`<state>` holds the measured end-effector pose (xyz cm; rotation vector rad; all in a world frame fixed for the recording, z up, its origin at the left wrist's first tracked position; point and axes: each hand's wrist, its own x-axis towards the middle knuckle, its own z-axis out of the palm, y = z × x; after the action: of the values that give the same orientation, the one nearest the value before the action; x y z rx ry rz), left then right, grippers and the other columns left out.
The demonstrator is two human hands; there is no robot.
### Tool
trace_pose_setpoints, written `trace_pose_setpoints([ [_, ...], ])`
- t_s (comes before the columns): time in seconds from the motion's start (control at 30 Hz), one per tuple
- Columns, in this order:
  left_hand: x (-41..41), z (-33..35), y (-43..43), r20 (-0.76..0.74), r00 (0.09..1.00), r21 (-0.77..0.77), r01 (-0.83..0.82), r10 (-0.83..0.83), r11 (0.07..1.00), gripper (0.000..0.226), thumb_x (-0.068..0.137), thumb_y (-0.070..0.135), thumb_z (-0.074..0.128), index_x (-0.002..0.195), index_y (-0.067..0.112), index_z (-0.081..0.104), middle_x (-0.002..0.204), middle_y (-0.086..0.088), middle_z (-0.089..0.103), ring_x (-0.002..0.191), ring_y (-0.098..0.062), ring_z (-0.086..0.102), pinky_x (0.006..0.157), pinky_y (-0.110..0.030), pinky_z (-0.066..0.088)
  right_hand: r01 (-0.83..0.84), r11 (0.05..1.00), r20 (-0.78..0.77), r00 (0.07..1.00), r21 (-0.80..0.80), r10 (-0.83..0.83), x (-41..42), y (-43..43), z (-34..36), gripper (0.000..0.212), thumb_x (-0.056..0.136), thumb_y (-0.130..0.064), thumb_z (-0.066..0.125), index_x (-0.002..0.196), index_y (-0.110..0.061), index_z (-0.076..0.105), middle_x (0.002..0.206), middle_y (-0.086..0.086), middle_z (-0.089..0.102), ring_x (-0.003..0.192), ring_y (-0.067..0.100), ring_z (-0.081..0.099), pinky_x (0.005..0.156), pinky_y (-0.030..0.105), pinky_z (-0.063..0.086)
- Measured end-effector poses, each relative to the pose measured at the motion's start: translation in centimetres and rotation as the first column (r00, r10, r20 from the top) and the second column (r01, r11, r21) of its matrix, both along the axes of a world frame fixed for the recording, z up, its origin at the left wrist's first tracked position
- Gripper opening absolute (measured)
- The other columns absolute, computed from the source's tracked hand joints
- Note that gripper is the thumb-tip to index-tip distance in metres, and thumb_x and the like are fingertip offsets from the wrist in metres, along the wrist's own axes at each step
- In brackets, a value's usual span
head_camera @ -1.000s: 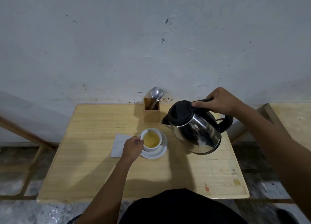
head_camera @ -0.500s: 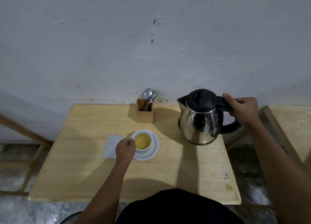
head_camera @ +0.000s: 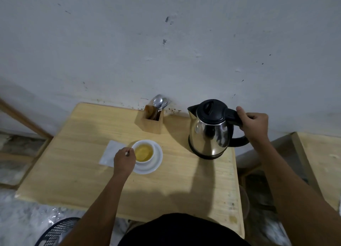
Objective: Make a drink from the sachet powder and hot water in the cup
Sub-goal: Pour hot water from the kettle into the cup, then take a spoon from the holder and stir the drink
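A white cup (head_camera: 143,152) is seen on a white saucer (head_camera: 154,162) near the middle of the wooden table (head_camera: 77,173), and it is filled with a yellowish, translucent liquid. The left hand (head_camera: 124,160) is placed at the cup's left rim, its grip closed around something thin and pale that points toward the cup — whether this is a spoon handle or the cup's own handle cannot be told. Just left of the saucer, partly hidden under the left hand, a flat white sachet (head_camera: 112,152) is laid on the table.

The steel kettle (head_camera: 210,131) is stood upright near the table's right edge, its black lid shut and its spout turned to the left. Its black handle is wrapped by the right hand (head_camera: 255,124), the grip closed firmly on it, with the thumb laid along the top of the handle. Whether the kettle's base is fully rested on the table cannot be told for certain, though a shadow is cast directly beneath it.

At the back of the table, against the scuffed pale wall (head_camera: 166,42), a small wooden holder (head_camera: 152,121) is set — metal spoons (head_camera: 158,101) are stood upright in it. The kettle and the cup are kept well apart.
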<state>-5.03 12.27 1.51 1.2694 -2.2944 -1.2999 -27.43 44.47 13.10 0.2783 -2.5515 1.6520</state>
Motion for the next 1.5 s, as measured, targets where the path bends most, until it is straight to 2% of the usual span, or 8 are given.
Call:
trace_pose_setpoints([
  [0.13, -0.3, -0.1, 0.3, 0.026, 0.999, -0.047, -0.021, 0.023, 0.999, 0.041, 0.094, 0.011, 0.044, 0.054, 0.013, 0.039, 0.055, -0.003, 0.042, 0.063, -0.022, 0.043, 0.066, -0.033, 0.033, -0.034, 0.999, 0.0, 0.999, -0.012, 0.034, -1.1, 0.4, -0.7, 0.059, 0.089, -0.035, 0.066, 0.043, -0.003, 0.048, 0.046, 0.014, 0.043, 0.045, 0.025, 0.039, 0.052, 0.03, 0.034],
  [0.3, -0.4, -0.4, 0.6, 0.025, 0.998, -0.04, -0.049, 0.05, 0.998, 0.032, 0.095, 0.014, 0.044, 0.066, 0.006, 0.053, 0.067, -0.006, 0.054, 0.075, -0.023, 0.052, 0.074, -0.031, 0.034, -0.067, 0.996, 0.049, 0.996, -0.065, 0.07, -2.4, 1.0, -1.1, 0.071, 0.076, -0.062, 0.064, 0.041, -0.002, 0.047, 0.04, 0.016, 0.042, 0.043, 0.025, 0.041, 0.049, 0.028, 0.036],
  [0.4, -0.4, -0.3, 0.5, 0.03, 0.998, -0.037, -0.052, 0.053, 0.998, 0.03, 0.096, 0.016, 0.045, 0.073, 0.003, 0.058, 0.077, -0.009, 0.061, 0.08, -0.024, 0.055, 0.076, -0.031, 0.036, -0.07, 0.995, 0.077, 0.994, -0.075, 0.076, -2.9, 1.2, -0.7, 0.066, 0.073, -0.068, 0.063, 0.033, -0.019, 0.044, 0.032, -0.003, 0.038, 0.039, 0.022, 0.041, 0.043, 0.022, 0.037],
  [0.57, -0.4, 0.2, 0.9, 0.036, 0.997, -0.04, -0.06, 0.061, 0.997, 0.031, 0.096, 0.018, 0.044, 0.084, -0.002, 0.064, 0.082, -0.011, 0.064, 0.081, -0.025, 0.055, 0.076, -0.033, 0.037, -0.052, 0.989, 0.117, 0.991, -0.14, 0.069, -3.9, 2.1, -1.2, 0.077, 0.065, -0.08, 0.061, 0.041, -0.011, 0.037, 0.031, -0.003, 0.035, 0.033, 0.016, 0.039, 0.039, 0.021, 0.037],
  [0.87, -0.5, 0.4, 1.0, 0.047, 0.998, -0.079, -0.034, 0.038, 0.996, 0.034, 0.096, 0.015, 0.044, 0.083, -0.01, 0.064, 0.081, -0.025, 0.065, 0.074, -0.027, 0.053, 0.071, -0.036, 0.04, -0.031, 0.99, 0.085, 0.995, -0.139, 0.043, -3.8, 2.7, -2.4, 0.063, 0.08, -0.057, 0.056, 0.039, -0.011, 0.041, 0.03, -0.001, 0.041, 0.031, 0.009, 0.039, 0.042, 0.017, 0.037],
  [1.07, -0.5, 0.6, 1.3, 0.039, 0.999, -0.079, -0.035, 0.038, 0.996, 0.032, 0.096, 0.014, 0.044, 0.084, -0.009, 0.063, 0.081, -0.024, 0.065, 0.074, -0.028, 0.054, 0.071, -0.037, 0.041, -0.056, 0.998, -0.004, 0.998, -0.013, 0.056, -3.4, 2.0, -2.9, 0.056, 0.093, -0.045, 0.056, 0.05, -0.01, 0.054, 0.045, 0.007, 0.042, 0.042, 0.01, 0.039, 0.046, 0.017, 0.033],
  [1.33, -0.3, 0.3, 0.7, 0.077, 0.997, -0.082, 0.016, -0.009, 0.997, 0.036, 0.097, 0.016, 0.042, 0.082, -0.008, 0.064, 0.082, -0.023, 0.067, 0.074, -0.027, 0.056, 0.069, -0.036, 0.041, 0.154, 0.979, -0.136, 0.981, 0.136, -0.136, -0.4, -0.5, -2.2, 0.028, 0.098, -0.034, 0.045, 0.101, -0.016, 0.066, 0.096, 0.002, 0.062, 0.093, 0.021, 0.058, 0.078, 0.035, 0.045],
  [1.5, 0.0, 0.4, -0.1, 0.079, 0.996, -0.036, 0.042, -0.039, 0.998, 0.035, 0.095, 0.018, 0.045, 0.076, -0.003, 0.065, 0.077, -0.016, 0.067, 0.075, -0.025, 0.058, 0.071, -0.033, 0.041, 0.249, 0.921, -0.52, 0.852, 0.301, -0.061, 3.0, -5.5, -0.8, 0.015, 0.088, -0.023, 0.061, 0.099, -0.015, 0.069, 0.106, 0.006, 0.061, 0.102, 0.021, 0.054, 0.107, 0.052, 0.034],
])
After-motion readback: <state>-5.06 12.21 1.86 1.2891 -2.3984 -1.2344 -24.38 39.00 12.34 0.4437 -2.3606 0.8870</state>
